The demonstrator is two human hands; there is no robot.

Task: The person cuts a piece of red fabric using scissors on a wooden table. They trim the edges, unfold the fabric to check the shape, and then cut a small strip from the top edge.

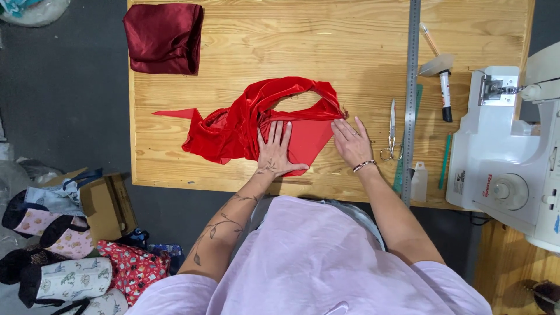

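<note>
A piece of bright red velvet fabric (245, 119) lies bunched on the wooden table (326, 52), with a flat, smoother red panel toward the near edge. My left hand (274, 153) rests flat on that panel, fingers spread. My right hand (352, 142) presses flat on the fabric's right edge, a bracelet on its wrist. Neither hand grips anything.
A folded dark red satin cloth (164, 38) sits at the table's far left corner. A long metal ruler (411, 99), scissors (392, 133), a marker (445, 96) and a small white bottle (419, 182) lie to the right, beside a white sewing machine (507, 151). Patterned fabric items (70, 256) and a cardboard box (105, 204) are on the floor left.
</note>
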